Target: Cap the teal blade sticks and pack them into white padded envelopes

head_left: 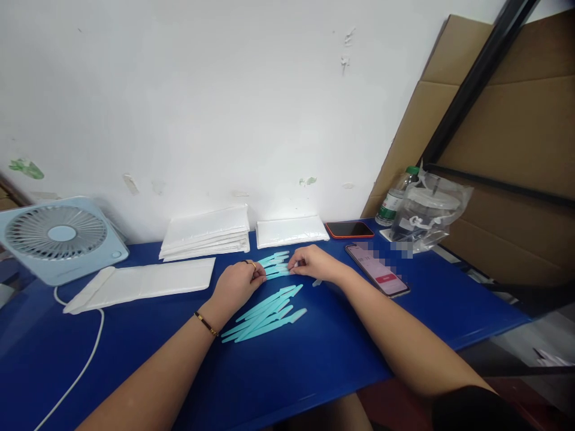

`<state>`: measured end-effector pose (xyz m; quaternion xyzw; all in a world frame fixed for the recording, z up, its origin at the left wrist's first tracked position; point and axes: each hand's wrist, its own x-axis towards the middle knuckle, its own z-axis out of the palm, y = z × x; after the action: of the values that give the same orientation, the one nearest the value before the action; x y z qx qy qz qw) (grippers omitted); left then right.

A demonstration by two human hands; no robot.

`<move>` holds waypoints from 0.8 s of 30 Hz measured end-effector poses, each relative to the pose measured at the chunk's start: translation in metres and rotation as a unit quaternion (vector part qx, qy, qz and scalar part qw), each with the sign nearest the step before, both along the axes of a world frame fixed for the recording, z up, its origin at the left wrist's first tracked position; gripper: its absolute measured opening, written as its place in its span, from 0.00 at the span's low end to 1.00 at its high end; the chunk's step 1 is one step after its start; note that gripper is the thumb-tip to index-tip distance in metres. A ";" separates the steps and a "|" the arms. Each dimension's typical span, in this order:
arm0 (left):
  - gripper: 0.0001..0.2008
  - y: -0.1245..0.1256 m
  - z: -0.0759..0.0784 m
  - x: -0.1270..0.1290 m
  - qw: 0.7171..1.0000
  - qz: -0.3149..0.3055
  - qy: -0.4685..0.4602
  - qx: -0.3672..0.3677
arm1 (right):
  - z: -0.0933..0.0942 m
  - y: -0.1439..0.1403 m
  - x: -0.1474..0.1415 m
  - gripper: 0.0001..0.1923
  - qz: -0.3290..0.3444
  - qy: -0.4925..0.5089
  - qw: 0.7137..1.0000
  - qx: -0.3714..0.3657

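Both hands meet over a small fan of pale turquoise plastic sticks (275,265) lying flat on the blue counter (314,359), just in front of the white packets. The left hand (236,284) pinches the near ends of these sticks between thumb and curled fingers (257,270), narrow and closed on them; the right hand (314,262) closes its fingers on the far ends, so the bundle is held from both sides. A second, looser heap of the same sticks (265,314) lies nearer the body, between the two forearms, touching neither hand.

To do this step well, I judge that the grip should stay light and low, with the ends squared against the counter so that the sticks line up rather than cross. Pressing too hard would likely splay the thin pieces or flick one away. The one loose bit (317,282) beside the right wrist looks easy to sweep off by accident. The phone (378,270) lies close to the right forearm, and the stack of white packets (205,233) stands well clear behind
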<state>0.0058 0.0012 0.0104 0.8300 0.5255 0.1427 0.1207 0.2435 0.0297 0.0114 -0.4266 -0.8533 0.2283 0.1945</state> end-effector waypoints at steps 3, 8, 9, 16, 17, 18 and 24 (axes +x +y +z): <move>0.11 -0.006 0.006 -0.003 1.000 -0.002 -0.014 -0.023 | 0.011 0.000 0.019 0.08 0.017 -0.007 1.000 -0.024; 0.10 -0.017 0.011 -0.005 0.989 -0.055 -0.003 -0.134 | 0.024 -0.001 0.043 0.09 0.064 -0.122 0.985 -0.103; 0.09 -0.017 0.010 -0.004 0.989 -0.051 0.001 -0.140 | 0.024 -0.001 0.044 0.09 0.062 -0.135 0.983 -0.109; 0.09 -0.011 0.002 -0.006 0.995 0.011 -0.002 -0.098 | 0.008 0.000 0.020 0.08 0.013 -0.078 0.995 -0.058; 0.09 -0.010 0.001 -0.006 0.995 0.010 -0.004 -0.099 | 0.006 0.000 0.016 0.08 0.014 -0.065 0.997 -0.050; 0.09 -0.009 0.001 -0.006 0.995 0.009 -0.005 -0.101 | 0.004 0.000 0.013 0.08 0.018 -0.053 0.997 -0.044; 0.09 -0.009 0.001 -0.006 0.994 0.010 -0.013 -0.106 | 0.002 0.000 0.012 0.09 0.047 -0.034 0.997 -0.048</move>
<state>0.0003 -0.0075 0.0119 0.8055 0.5440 0.0983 0.2135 0.2552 0.0296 0.0136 -0.4020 -0.8666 0.2636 0.1339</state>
